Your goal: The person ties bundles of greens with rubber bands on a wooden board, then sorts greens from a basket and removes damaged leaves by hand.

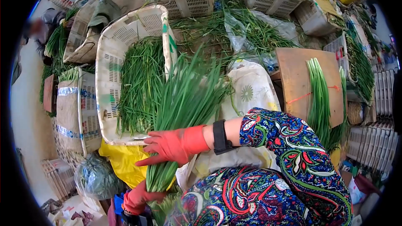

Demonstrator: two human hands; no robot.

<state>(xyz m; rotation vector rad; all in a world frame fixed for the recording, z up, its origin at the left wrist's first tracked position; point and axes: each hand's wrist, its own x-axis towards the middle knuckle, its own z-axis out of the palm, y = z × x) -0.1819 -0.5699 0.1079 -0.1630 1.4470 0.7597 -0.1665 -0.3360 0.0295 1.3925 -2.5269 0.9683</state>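
A large bundle of garlic chives (188, 96) slants in front of me, its long green leaves fanning out up and to the right. My left hand (141, 197), in a red rubber glove, closes around the lower stalks. Across the middle of the bundle lies my right hand (173, 145), also red-gloved, its fingers stretched and spread over the stems. Just behind the leaves stands a white plastic crate (101, 83) holding more loose chives (140, 79). A yellow plastic sheet (119, 159) lies under the crate's near end. More stalks show below my hands, partly hidden by my clothing.
On the right, a wooden board (291, 75) carries a tied bunch of chives (318, 96). A white patterned cloth (251, 88) covers something before me. Loose greens (268, 33) litter the floor behind. Filled crates (188, 2) stand around, and a stuffed plastic bag (98, 178) sits at lower left.
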